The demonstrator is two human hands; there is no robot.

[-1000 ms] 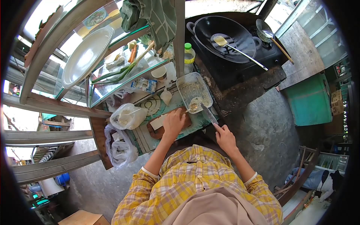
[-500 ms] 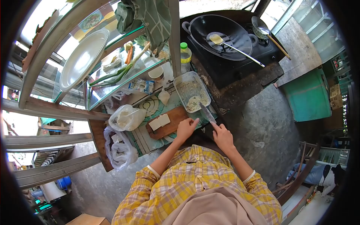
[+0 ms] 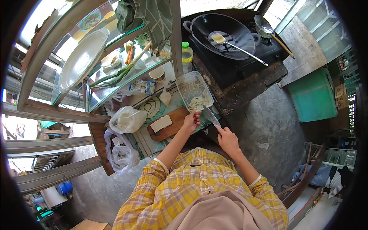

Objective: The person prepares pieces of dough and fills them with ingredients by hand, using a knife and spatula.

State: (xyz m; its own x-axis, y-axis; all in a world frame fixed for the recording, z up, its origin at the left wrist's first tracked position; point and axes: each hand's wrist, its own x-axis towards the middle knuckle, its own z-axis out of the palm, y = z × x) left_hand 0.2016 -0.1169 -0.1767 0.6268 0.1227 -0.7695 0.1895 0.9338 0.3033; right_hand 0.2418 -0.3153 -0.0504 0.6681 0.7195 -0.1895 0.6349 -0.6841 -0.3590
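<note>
My right hand (image 3: pixel 229 140) is closed round the handle of a knife (image 3: pixel 211 116), whose blade tip lies at the near edge of a clear plastic tub (image 3: pixel 189 87). Pale mash (image 3: pixel 198 102) sits in the near end of the tub. My left hand (image 3: pixel 192 121) is at the tub's near rim, its fingers curled together; whether they pinch anything is too small to tell. To the left of it, white square slices (image 3: pixel 161 124) rest on a wooden board (image 3: pixel 177 118). Two plastic bags (image 3: pixel 127 119) (image 3: pixel 122 154) stand left of the board.
Behind the tub, a black wok (image 3: pixel 222 34) with a spatula (image 3: pixel 230 44) sits on the stove. A green-capped bottle (image 3: pixel 187 57) stands beside it. At the left, a glass case (image 3: pixel 115 85) holds vegetables (image 3: pixel 128 67). A strainer (image 3: pixel 264 28) lies right of the wok.
My left hand has moved up and slightly right to the tub's near rim, and its fingers have curled. The knife stays in my right hand. The view has shifted slightly.
</note>
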